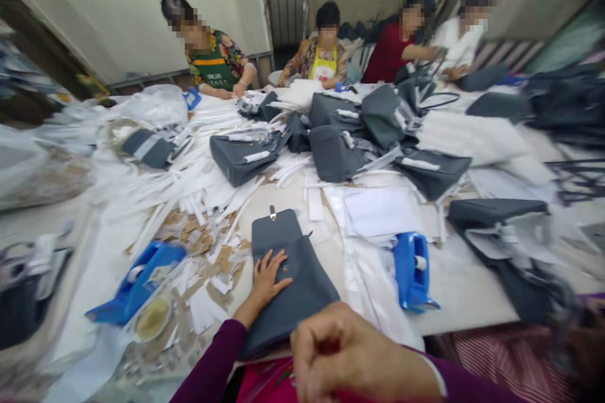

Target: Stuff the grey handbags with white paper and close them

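A dark grey handbag (307,271) lies flat at the table's front edge, its flap (278,230) folded open away from me and a small strap with a metal clasp at the flap's far end. My left hand (269,277) rests on the bag with its fingers spread, close to a small metal stud. Nearer the camera, my right hand (345,352) is raised over the bag's near right corner with its fingers curled in. What those fingers hold, if anything, is hidden and blurred.
Blue tape dispensers stand left (137,280) and right (412,271) of the bag. Paper scraps (198,233) and white strips litter the left side. More dark bags (246,154) are heaped across the middle. Another bag (501,227) lies at right. Several people sit along the far side.
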`<action>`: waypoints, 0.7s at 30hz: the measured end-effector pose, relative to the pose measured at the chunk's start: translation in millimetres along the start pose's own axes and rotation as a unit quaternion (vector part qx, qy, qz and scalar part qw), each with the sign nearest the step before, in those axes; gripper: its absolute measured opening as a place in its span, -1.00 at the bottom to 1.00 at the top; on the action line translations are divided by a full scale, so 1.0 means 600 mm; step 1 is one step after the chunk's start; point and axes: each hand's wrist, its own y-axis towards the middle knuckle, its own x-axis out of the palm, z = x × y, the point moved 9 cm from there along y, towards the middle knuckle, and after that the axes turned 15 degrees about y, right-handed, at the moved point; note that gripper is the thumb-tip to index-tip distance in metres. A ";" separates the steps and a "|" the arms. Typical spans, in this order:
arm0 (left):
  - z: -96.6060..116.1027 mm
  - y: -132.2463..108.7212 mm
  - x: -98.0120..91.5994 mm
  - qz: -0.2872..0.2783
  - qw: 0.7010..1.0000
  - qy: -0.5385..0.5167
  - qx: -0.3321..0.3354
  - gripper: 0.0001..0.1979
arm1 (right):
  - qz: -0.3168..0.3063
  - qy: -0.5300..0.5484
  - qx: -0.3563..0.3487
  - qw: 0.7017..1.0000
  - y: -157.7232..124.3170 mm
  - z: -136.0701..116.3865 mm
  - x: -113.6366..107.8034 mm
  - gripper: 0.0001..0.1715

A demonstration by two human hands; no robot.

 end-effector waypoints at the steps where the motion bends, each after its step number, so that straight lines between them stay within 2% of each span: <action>1: -0.003 0.002 0.002 0.007 1.000 0.009 -0.005 -0.43 | 0.034 -0.001 0.002 0.999 0.013 0.026 -0.035 -0.60; 5: -0.011 0.011 0.009 0.022 0.999 0.026 -0.005 -0.47 | 0.177 -0.023 -0.070 0.981 0.039 0.092 -0.183 -0.63; 8: -0.009 0.012 0.008 0.019 0.999 0.028 0.000 -0.47 | 0.268 -0.119 -0.104 0.950 0.033 0.097 -0.274 -0.58; 10: -0.008 0.011 0.004 0.016 1.000 0.023 -0.003 -0.48 | 0.347 -0.258 -0.142 0.890 0.009 0.058 -0.332 -0.64; 12: -0.007 0.008 -0.001 0.013 1.000 0.014 -0.009 -0.48 | 0.409 -0.397 -0.194 0.798 -0.027 -0.002 -0.383 -0.81; 13: -0.007 0.005 -0.003 0.011 1.000 0.008 -0.011 -0.48 | 0.421 -0.445 -0.221 0.759 -0.045 -0.031 -0.407 -0.81; 14: -0.006 0.002 -0.005 0.008 1.000 0.001 -0.012 -0.47 | 0.441 -0.479 -0.240 0.720 -0.067 -0.058 -0.437 -0.72; 15: -0.004 -0.002 -0.007 0.002 1.000 -0.007 -0.011 -0.45 | 0.453 -0.508 -0.242 0.691 -0.084 -0.079 -0.473 -0.66; 18: 0.000 -0.012 -0.012 -0.012 0.999 -0.035 -0.005 -0.37 | 0.472 -0.567 -0.218 0.639 -0.110 -0.127 -0.602 -0.53; 21: -0.002 -0.017 -0.017 -0.019 0.998 -0.059 -0.014 -0.33 | 0.462 -0.611 -0.188 0.615 -0.086 -0.158 -0.719 -0.47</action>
